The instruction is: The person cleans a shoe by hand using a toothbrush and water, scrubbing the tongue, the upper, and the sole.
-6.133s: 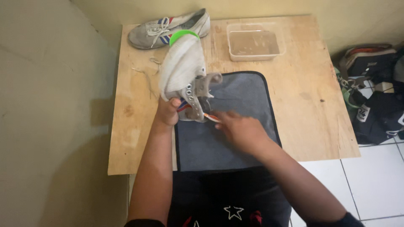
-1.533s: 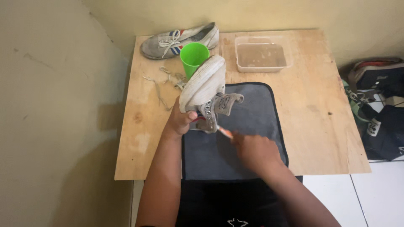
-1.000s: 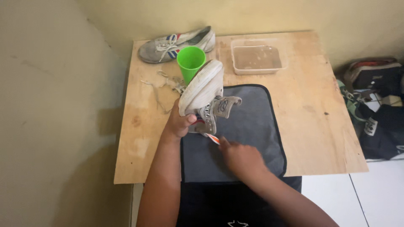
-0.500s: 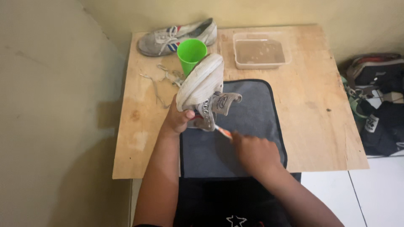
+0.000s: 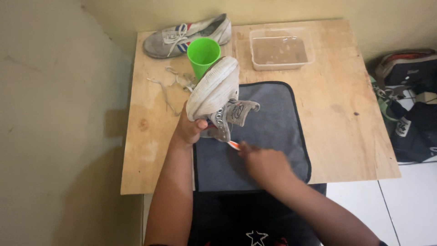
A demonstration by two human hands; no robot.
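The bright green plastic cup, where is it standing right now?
The bright green plastic cup stands at the far side of the wooden table, between the grey sneaker and the clear plastic tub.

No screen or sign shows; the nearest thing to a package is a clear, rectangular plastic tub [image 5: 281, 49] with rounded corners and brownish water inside, standing on the wood just beyond the far edge of the grey mat [image 5: 273, 123]. Over the mat's far left part, the raised sneaker [image 5: 214, 89] hangs out a grey tongue with a label [image 5: 236, 111], a dark oval mark. Well to the right of the mat, a small white label [image 5: 400, 129] sits on a dark bag [image 5: 412, 136].
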